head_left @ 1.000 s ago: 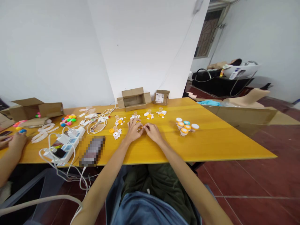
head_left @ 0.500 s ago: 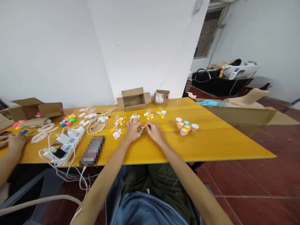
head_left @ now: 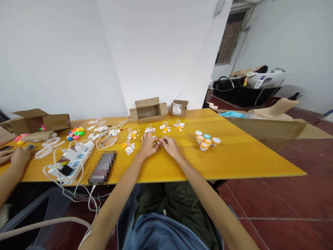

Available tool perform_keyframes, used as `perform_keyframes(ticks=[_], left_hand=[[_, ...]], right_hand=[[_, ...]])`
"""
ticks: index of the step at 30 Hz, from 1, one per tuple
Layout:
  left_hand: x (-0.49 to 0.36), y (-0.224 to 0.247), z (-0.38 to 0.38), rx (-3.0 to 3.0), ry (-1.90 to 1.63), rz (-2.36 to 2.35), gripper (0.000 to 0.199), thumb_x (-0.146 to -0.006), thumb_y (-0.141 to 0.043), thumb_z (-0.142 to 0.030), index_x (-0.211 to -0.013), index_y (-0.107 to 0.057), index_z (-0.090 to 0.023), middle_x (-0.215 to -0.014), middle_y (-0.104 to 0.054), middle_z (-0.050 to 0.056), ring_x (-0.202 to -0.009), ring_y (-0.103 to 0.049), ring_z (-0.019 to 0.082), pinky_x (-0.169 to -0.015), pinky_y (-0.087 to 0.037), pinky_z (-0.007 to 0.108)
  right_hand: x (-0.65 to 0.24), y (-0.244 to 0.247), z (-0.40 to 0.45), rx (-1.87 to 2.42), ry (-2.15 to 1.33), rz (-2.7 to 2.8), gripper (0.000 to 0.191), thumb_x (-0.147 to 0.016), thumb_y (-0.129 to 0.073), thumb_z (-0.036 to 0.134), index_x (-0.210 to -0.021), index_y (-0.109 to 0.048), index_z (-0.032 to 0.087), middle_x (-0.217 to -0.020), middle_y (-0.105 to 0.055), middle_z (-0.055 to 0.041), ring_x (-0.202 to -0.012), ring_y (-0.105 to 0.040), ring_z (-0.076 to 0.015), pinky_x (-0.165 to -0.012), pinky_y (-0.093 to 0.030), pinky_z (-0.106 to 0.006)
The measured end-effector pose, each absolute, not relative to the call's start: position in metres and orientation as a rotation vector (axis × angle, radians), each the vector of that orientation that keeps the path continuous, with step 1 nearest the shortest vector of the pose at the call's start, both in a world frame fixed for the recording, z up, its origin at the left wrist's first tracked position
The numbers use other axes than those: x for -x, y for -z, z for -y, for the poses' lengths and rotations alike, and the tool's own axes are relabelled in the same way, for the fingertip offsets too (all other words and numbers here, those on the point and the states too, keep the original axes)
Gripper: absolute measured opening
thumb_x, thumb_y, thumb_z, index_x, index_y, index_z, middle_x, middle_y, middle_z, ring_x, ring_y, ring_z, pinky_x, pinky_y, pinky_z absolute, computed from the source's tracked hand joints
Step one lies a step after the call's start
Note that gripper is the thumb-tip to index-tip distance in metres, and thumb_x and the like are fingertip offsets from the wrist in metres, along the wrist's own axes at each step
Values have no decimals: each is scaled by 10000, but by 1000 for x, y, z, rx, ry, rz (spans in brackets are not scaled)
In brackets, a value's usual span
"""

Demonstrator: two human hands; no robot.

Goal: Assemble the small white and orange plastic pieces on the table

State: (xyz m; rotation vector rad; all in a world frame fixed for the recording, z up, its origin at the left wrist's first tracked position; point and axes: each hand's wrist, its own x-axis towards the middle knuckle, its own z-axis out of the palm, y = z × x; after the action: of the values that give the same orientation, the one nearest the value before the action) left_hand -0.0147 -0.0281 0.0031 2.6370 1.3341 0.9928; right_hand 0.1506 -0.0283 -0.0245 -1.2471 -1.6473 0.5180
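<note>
My left hand (head_left: pixel 148 145) is closed around a small orange-and-white plastic part (head_left: pixel 154 138), mostly covered by the fingers. Close beside it, my right hand (head_left: pixel 169 146) is pinched at the fingertips against this part; a tiny pale bit shows there, too small to name. Around the hands lie little groups of clear cups, orange rings and white perforated pieces: one group (head_left: pixel 130 149) to the left, another group (head_left: pixel 165 127) just beyond. Several finished-looking clear cups with white, orange and teal lids (head_left: pixel 207 141) stand together to the right.
Left of my arm are a pixelated phone (head_left: pixel 102 168), a white power strip (head_left: pixel 78 161) and tangled white cables. Coloured balls (head_left: pixel 76 133) and an open carton (head_left: pixel 39 121) lie farther left, near another person's hands (head_left: pixel 20 158). Two cardboard boxes (head_left: pixel 148 113) stand against the wall.
My hands stay in nearly the same place, with small finger shifts; more white shows at the held part. The other person's hand at the left has moved slightly right with a blue ball.
</note>
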Motion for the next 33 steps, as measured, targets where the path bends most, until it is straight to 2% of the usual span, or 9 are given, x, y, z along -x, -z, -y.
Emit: perform_keyframes(ticks=[9,13,22,28,33], left_hand=[[15,0,27,-2610,-980,-1351,94,-816,-657,-258,-898,-703,-262,-1330,-548,75,-1231,-416,318,-1028,-388,525],[14,-1,27,-2585,-961,-1357,169,-772,-667,-211,-928,-697,-268,-1343,-538,76,-1246,-412,330,-1021,-398,528],[15,-1,26,-2431,-1121,-1470,432,-784,-627,-212,-1204,-580,-298,-1327,-529,90,-1238,-455,327,-1039,-399,506],[16,-4,21,-2110,-1290,-1607,331,-822,-548,-167,-1138,-560,-264,-1207,-580,83,-1200,-509,294,-1055,-404,468],[16,-4,16,-1868,-1361,-1566,202,-842,-559,-195,-1036,-562,-252,-1155,-598,74,-1177,-548,265,-1027,-436,423]], right_hand=[[-151,27,28,1252,-472,1647,142,-881,-583,267,-751,-638,256,-706,-721,-1,-646,-665,-190,-657,-500,-290],[-151,24,31,1298,-439,1648,153,-889,-582,261,-744,-630,257,-714,-718,-10,-680,-674,-204,-663,-486,-294],[-148,24,29,1338,-228,1650,159,-886,-570,222,-742,-628,255,-834,-720,-45,-774,-655,-218,-700,-470,-301],[-145,20,11,1253,-232,1756,181,-879,-579,177,-713,-610,241,-829,-671,-35,-845,-620,-205,-782,-480,-296],[-133,14,1,1265,-224,1825,194,-866,-587,116,-714,-609,233,-893,-668,-44,-912,-610,-204,-823,-471,-298]])
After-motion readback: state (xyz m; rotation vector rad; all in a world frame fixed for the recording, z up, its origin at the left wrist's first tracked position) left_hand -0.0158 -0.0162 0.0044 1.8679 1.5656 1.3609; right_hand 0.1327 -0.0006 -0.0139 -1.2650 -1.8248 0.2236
